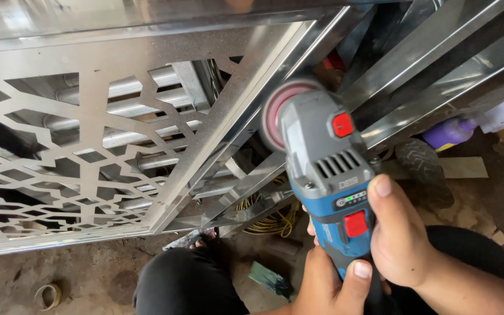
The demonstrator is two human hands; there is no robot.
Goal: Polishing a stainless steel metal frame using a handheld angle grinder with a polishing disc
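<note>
Right hand [401, 239]: clamped around the body of the angle grinder [328, 169], thumb laid along the right flank of the blue housing, tip near the grey head. Left hand [328, 286]: closed on the rear of the grip from below, thumb up against the blue casing just under the red slide switch [355, 223]. Both hands hold the same tool; wrists enter from 5 o'clock.

Grinder sits right of frame centre, axis running from 5 o'clock toward 11 o'clock. Grey gear head carries a second red button [342, 125] on top. Flap disc [278, 114] at the front end, pinkish face, blurred; contact with the steel frame bar [246, 111] looks likely, but blur prevents confirmation.

At 9 o'clock of the tool: laser-cut metal panel [88, 146] with geometric openwork, set in the polished frame. Round steel tubes [129, 108] show through the cut-outs. At 1 o'clock: stacked bright steel sections [438, 76].

Below, at 6 to 7 o'clock: the person's knees in black trousers [182, 283]. Coiled yellow cable [272, 221] on the floor behind them. Purple bottle [447, 133] at 3 o'clock. Roll of tape [48, 294] on the concrete at 8 o'clock.
</note>
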